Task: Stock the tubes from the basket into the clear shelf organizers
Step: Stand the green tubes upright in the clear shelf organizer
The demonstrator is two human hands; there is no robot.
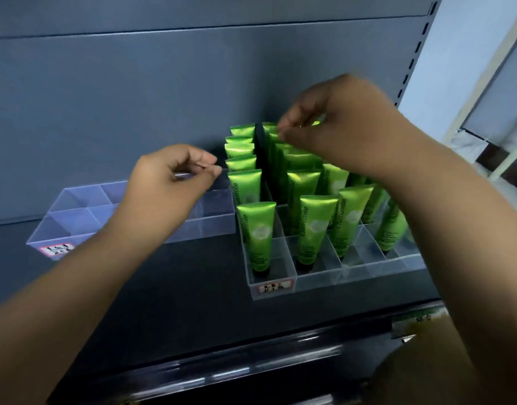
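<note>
Several green tubes [255,229] stand cap-down in the right clear organizer [318,277], filling most of its rows. My right hand [339,127] reaches over the back rows, and its fingertips pinch the crimped top of a green tube [316,123] there. The left clear organizer [210,226] holds no tubes. Above it, my left hand [169,179] has curled fingers and its thumb meets the fingertips near the organizer's back rim. Whether it pinches the rim is unclear. No basket is in view.
Both organizers sit on a dark shelf [169,287] with a grey back panel [134,97]. A glossy front rail [222,372] runs along the shelf edge. A slotted upright [418,48] stands at the right. A blurred yellowish shape [426,355] fills the lower right.
</note>
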